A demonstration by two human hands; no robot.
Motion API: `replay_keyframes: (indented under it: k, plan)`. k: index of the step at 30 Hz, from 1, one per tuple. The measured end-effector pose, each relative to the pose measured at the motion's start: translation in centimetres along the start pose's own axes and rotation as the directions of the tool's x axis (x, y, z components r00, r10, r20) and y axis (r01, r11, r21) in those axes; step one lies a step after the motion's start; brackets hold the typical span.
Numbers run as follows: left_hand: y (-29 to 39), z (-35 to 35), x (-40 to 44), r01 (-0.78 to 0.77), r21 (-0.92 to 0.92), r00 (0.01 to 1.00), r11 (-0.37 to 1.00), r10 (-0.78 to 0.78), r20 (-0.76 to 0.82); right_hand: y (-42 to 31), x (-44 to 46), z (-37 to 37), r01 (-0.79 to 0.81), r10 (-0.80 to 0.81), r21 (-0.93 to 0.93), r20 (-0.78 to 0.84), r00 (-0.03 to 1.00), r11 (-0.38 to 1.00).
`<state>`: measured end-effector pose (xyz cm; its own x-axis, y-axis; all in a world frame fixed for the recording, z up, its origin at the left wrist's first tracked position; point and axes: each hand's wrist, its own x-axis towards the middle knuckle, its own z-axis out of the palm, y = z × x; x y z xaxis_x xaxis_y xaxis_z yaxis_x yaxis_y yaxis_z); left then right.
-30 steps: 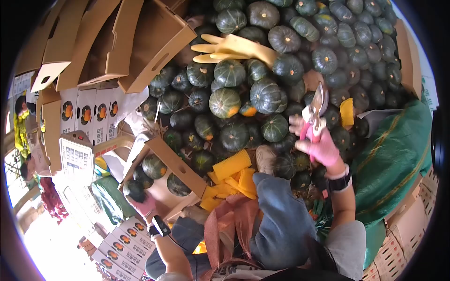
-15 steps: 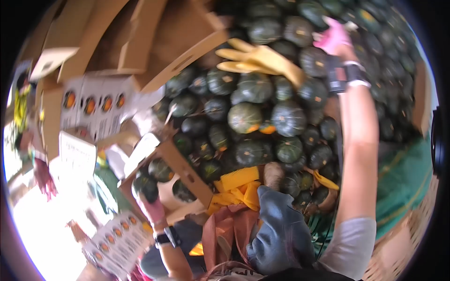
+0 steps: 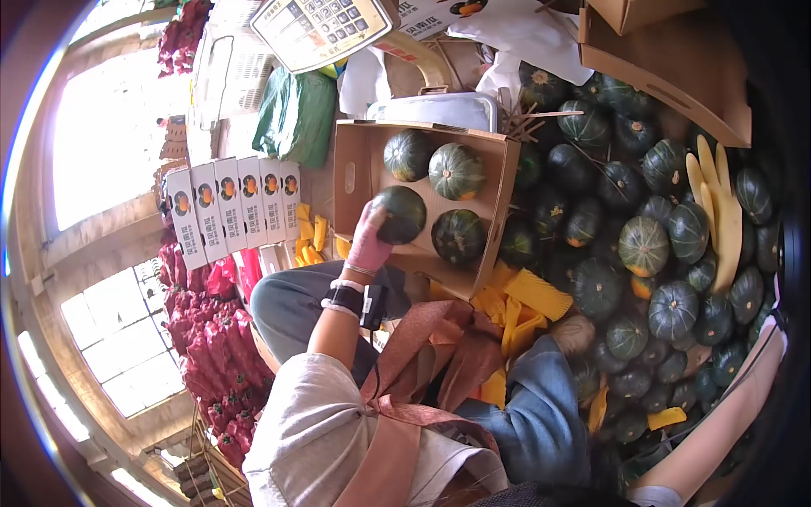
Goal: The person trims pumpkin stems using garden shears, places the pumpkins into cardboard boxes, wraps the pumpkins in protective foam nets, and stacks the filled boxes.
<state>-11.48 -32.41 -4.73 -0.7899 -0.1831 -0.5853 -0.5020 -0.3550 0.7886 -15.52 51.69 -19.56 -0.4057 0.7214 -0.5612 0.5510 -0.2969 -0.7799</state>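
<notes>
My left hand, in a pink glove, is closed round a dark green pumpkin at the near left side of an open cardboard box. Whether this pumpkin rests on the box floor I cannot tell. Three other green pumpkins sit in the box: one at the back left, a paler striped one and one at the front right. My right forearm reaches to the right edge of the view over the pumpkin pile. Only a sliver of my right hand shows there; its fingers are hidden.
A large heap of pumpkins fills the right side, with a yellow rubber glove on it. Behind the box stands a scale with a keypad display. Printed cartons and red net bags are at left.
The view has swung left, bringing the box to the middle and the right hand to the edge. My left hand still holds a pumpkin at the box.
</notes>
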Motion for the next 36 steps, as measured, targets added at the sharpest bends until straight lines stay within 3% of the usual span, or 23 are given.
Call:
replay_keyframes:
  k: [4,5,8,9,11,12,16,18,20,22,23,24,25,26,27,28,29,30,31,33,35,36]
  plan:
    - [1.5,1.2,0.3,0.116,0.302,0.993,0.946,-0.120,-0.007,0.4,1.4,0.0,0.048,-0.049,-0.136,-0.007,0.999,0.990]
    - [2.1,0.6,0.7,0.082,0.839,0.997,0.539,-0.058,-0.060,0.1,1.6,-0.2,0.063,-0.065,-0.163,-0.005,0.998,0.985]
    - [3.6,0.2,0.9,-0.039,0.862,0.999,0.506,-0.010,0.051,-0.4,2.6,-0.8,0.103,-0.108,-0.248,-0.009,0.994,0.963]
    - [3.8,0.5,1.1,-0.076,0.891,0.997,0.447,0.064,0.053,-0.5,3.0,-1.2,0.114,-0.122,-0.272,-0.010,0.993,0.955]
    - [4.0,1.0,1.7,-0.117,0.855,0.976,0.506,0.217,0.005,-0.7,3.6,-1.2,0.145,-0.152,-0.317,0.002,0.988,0.937]
    - [4.2,2.2,1.9,-0.182,0.883,0.954,0.432,0.294,0.053,-0.7,3.8,-1.3,0.156,-0.163,-0.342,0.008,0.987,0.927]
    - [4.0,7.4,1.8,-0.240,0.872,0.938,0.427,0.333,0.095,-1.2,4.8,-2.9,0.241,-0.239,-0.454,0.062,0.969,0.858]
    - [3.4,9.4,1.8,-0.330,0.886,0.904,0.324,0.377,0.199,-2.1,4.8,-3.4,0.332,-0.306,-0.501,0.138,0.942,0.799]
    - [2.9,11.4,1.6,-0.473,0.850,0.840,0.233,0.412,0.354,-3.8,2.7,-2.9,0.418,-0.394,-0.361,0.142,0.908,0.833]
    - [2.9,14.6,0.5,-0.610,0.785,0.744,0.105,0.418,0.522,-6.0,-5.8,1.1,0.361,-0.362,0.028,0.012,0.932,0.932]
    - [2.8,17.2,-0.7,-0.602,0.777,0.781,0.184,0.339,0.525,-7.1,-10.3,3.1,0.346,-0.343,0.226,-0.053,0.938,0.911]
    - [1.5,18.0,-0.8,-0.660,0.660,0.750,0.358,0.279,0.599,-7.4,-14.2,4.5,0.353,-0.351,0.293,-0.063,0.934,0.888]
    - [0.9,19.7,-1.7,-0.556,0.609,0.752,0.566,0.030,0.659,-7.0,-19.1,5.5,0.335,-0.348,0.303,-0.011,0.938,0.892]
    - [-2.0,21.0,-2.1,-0.293,0.279,0.697,0.914,0.005,0.717,-6.5,-24.2,6.7,0.290,-0.326,0.290,0.084,0.942,0.912]
    - [-2.9,23.1,-3.1,-0.118,0.256,0.687,0.959,-0.108,0.719,-5.5,-28.9,8.0,0.220,-0.277,0.261,0.207,0.938,0.940]
    - [-4.4,24.7,-3.8,0.003,0.164,0.679,0.986,-0.122,0.724,-4.5,-33.0,9.5,0.127,-0.197,0.209,0.360,0.912,0.970]
    - [-5.4,26.1,-4.6,0.120,0.037,0.719,0.992,-0.112,0.685,-3.4,-36.4,11.1,0.048,-0.122,0.154,0.515,0.849,0.987]
    - [-5.1,26.6,-5.2,0.141,0.090,0.717,0.986,-0.164,0.677,-2.7,-38.4,12.9,0.008,-0.079,0.103,0.705,0.705,0.995]
    - [-4.8,26.8,-5.6,0.162,0.143,0.717,0.976,-0.216,0.662,0.1,-40.1,15.0,0.053,-0.237,0.259,0.758,0.608,0.964]
    - [-4.6,23.7,-5.5,0.166,0.095,0.818,0.982,-0.191,0.543,1.6,-41.3,16.6,-0.137,-0.066,0.141,0.891,0.449,0.980]
    - [-4.1,19.4,-5.4,0.267,-0.067,0.830,0.961,-0.194,0.522,3.8,-41.3,17.3,-0.299,-0.058,0.182,0.923,0.380,0.937]
    - [-2.9,17.7,-5.5,0.225,-0.065,0.862,0.972,-0.167,0.478,2.7,-42.4,17.1,-0.407,-0.040,0.189,0.937,0.347,0.894]
